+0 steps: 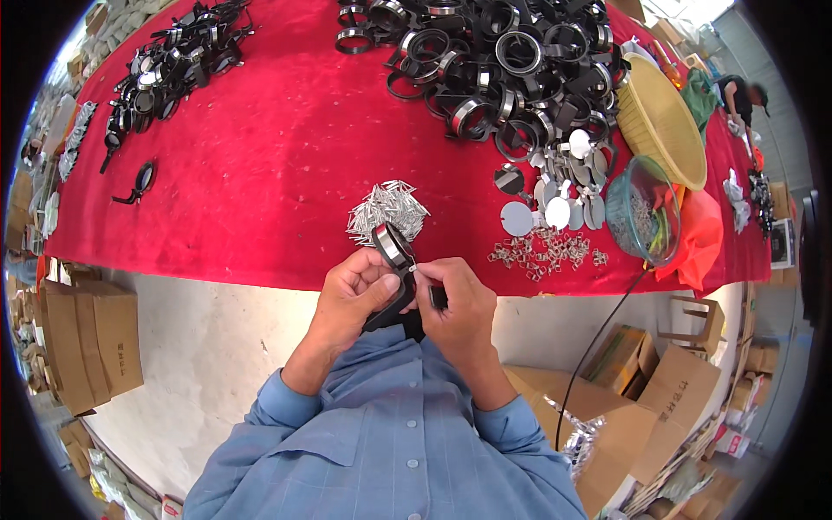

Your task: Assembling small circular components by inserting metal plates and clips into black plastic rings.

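Just off the near table edge, my left hand (pixel 351 299) is closed around a black ring-shaped part (pixel 393 246) with a silvery metal band, tilted upright. Its black arm runs down between my hands. Against its side, the fingertips of my right hand (pixel 461 302) pinch a small silvery metal piece (pixel 413 267), too small to name surely. A black object (pixel 438 298) shows under my right fingers; what it belongs to is hidden. Behind the ring lies a heap of thin silvery pins (pixel 390 206). To the right are small metal clips (pixel 542 253) and round silvery discs with tabs (pixel 559 211).
A big pile of black ring parts (pixel 520 54) covers the far right of the red-covered table (pixel 269 156); another black pile (pixel 165 78) is far left. A yellow basket (pixel 663 121), glass bowl (pixel 643 217) and orange cloth (pixel 698 238) stand right. Cardboard boxes (pixel 91 342) flank me.
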`<state>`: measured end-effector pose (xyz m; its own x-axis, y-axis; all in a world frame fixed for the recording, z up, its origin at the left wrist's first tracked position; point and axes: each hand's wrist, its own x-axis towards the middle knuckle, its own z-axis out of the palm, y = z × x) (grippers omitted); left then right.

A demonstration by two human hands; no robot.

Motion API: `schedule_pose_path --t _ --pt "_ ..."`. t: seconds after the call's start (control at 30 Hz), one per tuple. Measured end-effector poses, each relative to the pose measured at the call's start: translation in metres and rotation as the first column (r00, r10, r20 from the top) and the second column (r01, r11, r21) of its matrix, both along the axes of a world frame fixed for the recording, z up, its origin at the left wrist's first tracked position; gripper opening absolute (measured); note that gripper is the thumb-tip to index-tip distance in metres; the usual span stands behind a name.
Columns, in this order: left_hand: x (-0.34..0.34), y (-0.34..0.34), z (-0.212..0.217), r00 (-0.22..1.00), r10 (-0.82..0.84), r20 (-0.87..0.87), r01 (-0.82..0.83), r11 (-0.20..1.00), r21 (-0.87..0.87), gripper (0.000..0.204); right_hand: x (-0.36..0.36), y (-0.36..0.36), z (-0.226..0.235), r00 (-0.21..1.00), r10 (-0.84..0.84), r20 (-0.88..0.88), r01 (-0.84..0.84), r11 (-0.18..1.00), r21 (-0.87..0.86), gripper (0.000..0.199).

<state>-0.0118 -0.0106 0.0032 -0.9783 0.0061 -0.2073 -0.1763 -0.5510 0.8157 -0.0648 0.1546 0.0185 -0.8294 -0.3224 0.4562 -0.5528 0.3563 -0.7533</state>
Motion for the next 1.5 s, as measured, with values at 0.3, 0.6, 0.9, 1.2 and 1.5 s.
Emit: schedule_pose_path --t 0.3,0.6,0.9,1.2,1.5 --pt "-0.003 0.002 -0.003 1.000 0.014 -0.016 -0.014 1.000 -0.002 0.020 -0.004 0.000 0.004 0.996 -0.027 0.083 0.033 0.997 -0.068 0.014" --pt "0.003 0.001 0.006 0.999 0.021 -0.035 -0.021 1.000 0.004 0.022 -0.001 0.003 0.005 0.995 0.045 0.088 -0.039 0.997 -0.069 0.018" --pt "0.007 0.001 0.005 0.998 0.035 -0.054 -0.035 0.999 -0.007 0.019 0.004 0.004 0.004 0.998 0.065 0.005 -0.065 0.996 -0.059 0.019" --pt "0.009 -0.002 0.001 0.993 0.023 -0.117 -0.025 1.000 -0.017 0.023 0.012 0.004 0.010 0.993 0.096 -0.064 -0.098 0.995 -0.024 0.022" --pt "0.012 0.013 -0.011 0.967 0.254 -0.004 -0.253 0.960 -0.116 0.028 0.022 -0.002 0.002 0.948 0.172 -0.269 -0.143 0.982 0.123 0.026"
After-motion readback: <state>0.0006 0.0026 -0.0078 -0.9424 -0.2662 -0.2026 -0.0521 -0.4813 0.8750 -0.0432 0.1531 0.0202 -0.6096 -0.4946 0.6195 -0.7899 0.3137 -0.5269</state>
